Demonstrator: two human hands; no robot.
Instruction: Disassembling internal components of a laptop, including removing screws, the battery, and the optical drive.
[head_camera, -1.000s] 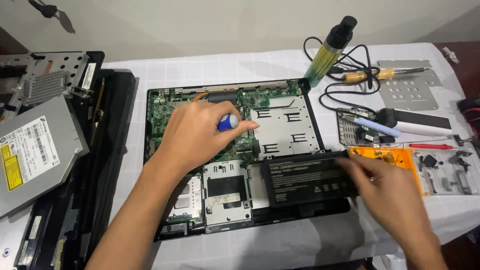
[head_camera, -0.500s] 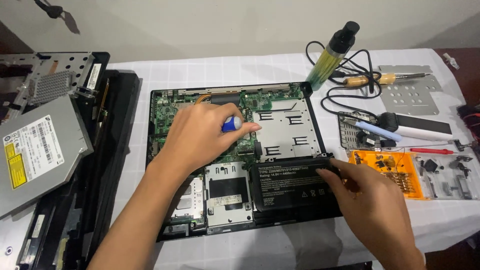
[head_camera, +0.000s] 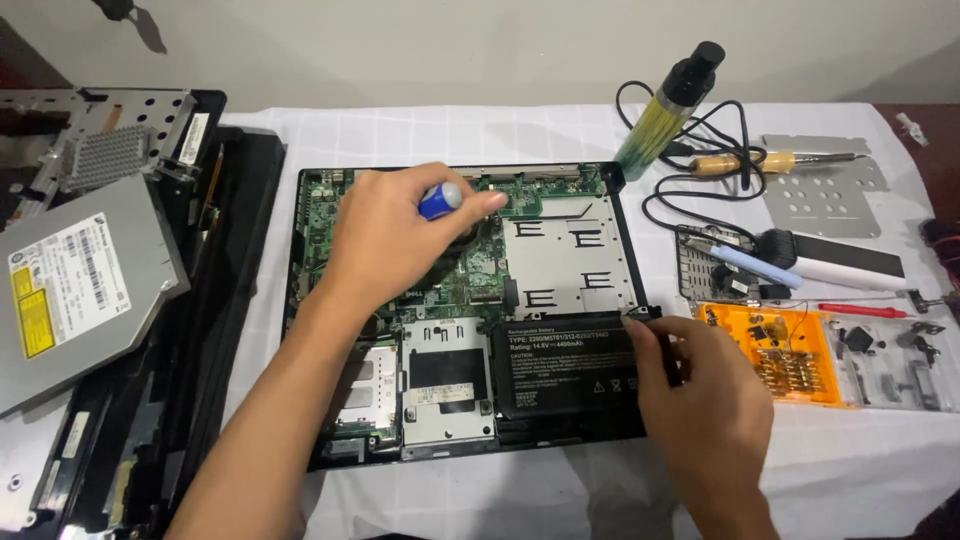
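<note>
The battery (head_camera: 565, 368) has dropped into the laptop base (head_camera: 470, 300); right hand (head_camera: 705, 400) grips its edge, left hand (head_camera: 395, 235) clasps a screwdriver (head_camera: 440, 200).

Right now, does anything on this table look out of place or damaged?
Nothing looks spilled or broken. The opened laptop base lies flat with its battery square in its bay. The optical drive rests tilted on stacked black parts at left, and loose cables lie tangled behind.

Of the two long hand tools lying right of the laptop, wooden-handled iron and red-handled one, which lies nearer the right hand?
The red-handled tool, beside the orange parts tray just right of the right hand. The wooden-handled soldering iron lies farther back, near the yellow-green bottle.
</note>
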